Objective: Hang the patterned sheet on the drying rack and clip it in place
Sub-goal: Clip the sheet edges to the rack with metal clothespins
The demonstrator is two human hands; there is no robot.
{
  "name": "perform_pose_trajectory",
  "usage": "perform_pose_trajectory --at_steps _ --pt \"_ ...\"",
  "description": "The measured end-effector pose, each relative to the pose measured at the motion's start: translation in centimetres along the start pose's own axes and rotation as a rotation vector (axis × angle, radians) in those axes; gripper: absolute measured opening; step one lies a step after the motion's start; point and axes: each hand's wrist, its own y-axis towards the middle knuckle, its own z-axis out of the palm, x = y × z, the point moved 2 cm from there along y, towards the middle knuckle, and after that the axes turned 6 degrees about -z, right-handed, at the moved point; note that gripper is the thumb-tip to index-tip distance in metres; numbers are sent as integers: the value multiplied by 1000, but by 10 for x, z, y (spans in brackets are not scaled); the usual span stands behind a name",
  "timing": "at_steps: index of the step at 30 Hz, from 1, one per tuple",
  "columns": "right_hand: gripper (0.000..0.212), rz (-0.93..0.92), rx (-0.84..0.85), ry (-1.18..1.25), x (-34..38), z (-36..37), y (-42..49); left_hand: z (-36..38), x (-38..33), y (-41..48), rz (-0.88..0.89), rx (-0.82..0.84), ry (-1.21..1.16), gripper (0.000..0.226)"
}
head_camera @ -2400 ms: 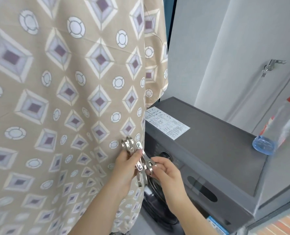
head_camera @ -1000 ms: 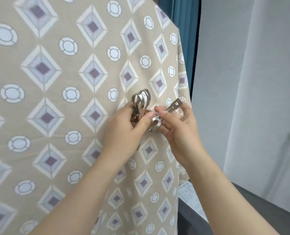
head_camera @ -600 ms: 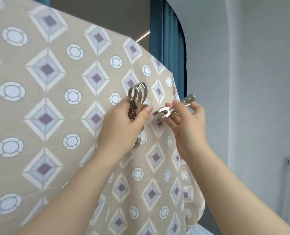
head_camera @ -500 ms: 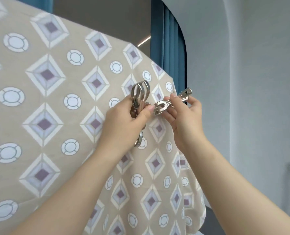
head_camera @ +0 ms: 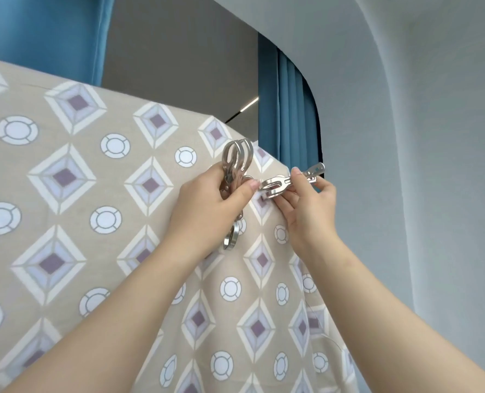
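The beige patterned sheet [head_camera: 99,211], printed with diamonds and circles, hangs over a rack that it hides; its top edge slopes down to the right. My left hand [head_camera: 207,205] grips a bunch of metal clips [head_camera: 237,160], whose looped ends stick up above my fingers and one below. My right hand [head_camera: 306,205] pinches a single metal clip [head_camera: 289,181] held level, its jaws pointing left at the sheet's upper right edge, close to my left thumb. I cannot tell whether the jaws bite the cloth.
Blue curtains [head_camera: 286,109] hang behind the sheet at the left and middle. A pale grey wall [head_camera: 420,165] fills the right side. A dark opening with a ceiling light strip [head_camera: 248,104] shows above the sheet.
Both hands rose from beside the washing machine to the sheet's top right edge. The right hand drew one clip off the bunch and turned it level toward the edge.
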Motion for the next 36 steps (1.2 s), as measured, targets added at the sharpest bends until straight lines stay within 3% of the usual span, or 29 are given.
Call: perform_pose_trajectory --at_steps 8,13,21,29,32,36 --pt "31 -9 -107 98 -1 -18 19 12 -7 13 38 -1 26 19" --pt "33 0 -182 144 -4 -31 23 22 -13 14 178 -21 232 26" --pt "49 54 -158 230 -9 -40 33 28 -13 21 277 -90 353 28" --pt "25 131 -70 424 -9 -42 44 39 -33 53 520 -98 706 27" --pt "22 98 -33 482 -4 -36 44 40 -39 52 517 -74 553 24" --pt "17 42 43 497 8 -26 38 33 -44 47 275 -91 230 9"
